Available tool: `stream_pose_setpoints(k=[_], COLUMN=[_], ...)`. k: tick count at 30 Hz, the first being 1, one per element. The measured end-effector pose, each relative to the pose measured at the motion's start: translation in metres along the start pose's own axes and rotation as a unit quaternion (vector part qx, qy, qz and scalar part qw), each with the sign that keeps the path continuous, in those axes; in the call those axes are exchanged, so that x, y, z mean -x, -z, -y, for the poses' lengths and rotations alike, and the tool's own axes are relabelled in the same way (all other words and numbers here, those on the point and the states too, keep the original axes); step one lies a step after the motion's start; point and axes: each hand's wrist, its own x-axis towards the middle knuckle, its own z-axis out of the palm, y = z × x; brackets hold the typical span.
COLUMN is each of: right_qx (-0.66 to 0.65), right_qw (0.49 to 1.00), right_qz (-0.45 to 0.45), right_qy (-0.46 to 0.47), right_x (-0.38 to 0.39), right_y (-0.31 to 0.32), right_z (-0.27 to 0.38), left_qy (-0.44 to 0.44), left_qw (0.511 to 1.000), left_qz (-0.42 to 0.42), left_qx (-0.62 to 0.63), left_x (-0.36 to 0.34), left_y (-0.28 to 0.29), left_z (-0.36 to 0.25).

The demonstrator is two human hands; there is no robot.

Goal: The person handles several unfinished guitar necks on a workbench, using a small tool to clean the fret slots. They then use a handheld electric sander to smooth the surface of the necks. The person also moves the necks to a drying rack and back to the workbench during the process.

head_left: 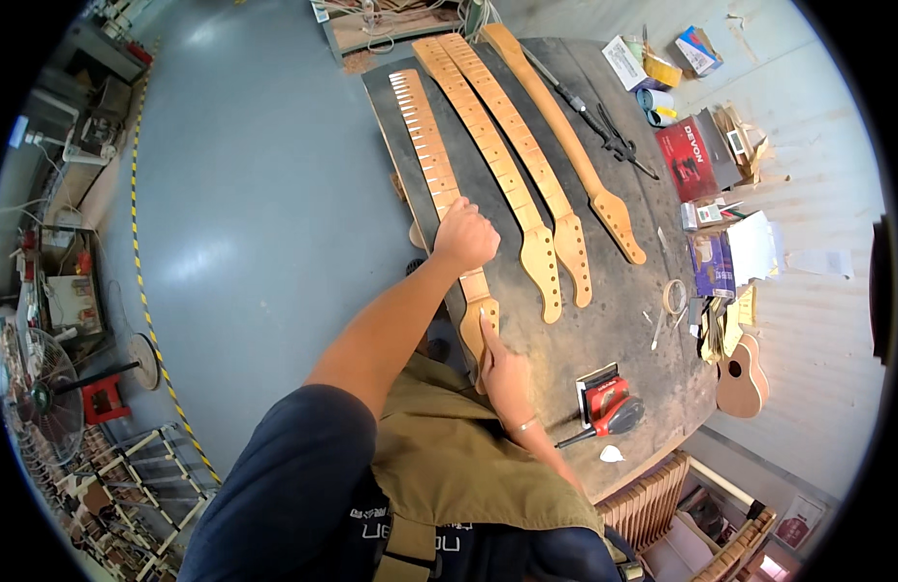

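Note:
A guitar neck [424, 136] with frets across its light wood fingerboard lies along the left edge of the dark workbench. Closed in a fist, my left hand [466, 236] sits on the fingerboard near the headstock end; its palm side is hidden, so anything beneath it does not show. My right hand [507, 383] holds the headstock [473, 335], with one finger stretched along its top face and the others mostly out of sight. To the right lie two more fretted necks [492, 145] [526, 145], side by side, then another neck [555, 116] with its fingerboard not visible.
On the workbench [614, 330] are a red and black sander [609, 403], a roll of tape [674, 297] and a black air-gun-like tool [609, 136]. Boxes [686, 160] line the wall side, with a small guitar body [742, 376]. A fan [46, 383] stands far left.

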Motion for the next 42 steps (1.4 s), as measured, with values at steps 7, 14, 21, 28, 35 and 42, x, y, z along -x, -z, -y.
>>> stream_pose_setpoints(k=[7, 14, 21, 28, 35, 42], right_qx=[-0.031, -0.1, -0.145, -0.005, 0.046, 0.081], right_qw=[1.0, 0.995, 0.989, 1.0, 0.999, 0.997], right_qz=[-0.004, 0.004, 0.0, 0.014, -0.002, 0.016], right_qy=[-0.004, -0.008, -0.012, -0.001, 0.012, 0.01], right_x=[-0.011, -0.022, -0.02, -0.002, -0.003, -0.005], right_y=[0.006, 0.013, 0.011, 0.013, -0.003, 0.0], right_z=[0.007, 0.005, 0.002, 0.005, -0.008, -0.002], left_qy=[0.002, -0.003, 0.002, 0.007, 0.003, 0.005], left_qw=[1.0, 1.0, 1.0, 0.999, 0.999, 0.999], left_qz=[-0.012, -0.024, -0.001, 0.036, 0.029, 0.019], left_qx=[-0.009, -0.004, -0.017, -0.033, -0.029, -0.03], left_x=[0.0, 0.003, 0.002, -0.001, 0.001, -0.003], left_y=[-0.002, -0.003, -0.004, -0.002, -0.001, -0.001], left_z=[0.001, 0.0, -0.002, 0.001, -0.002, 0.002])
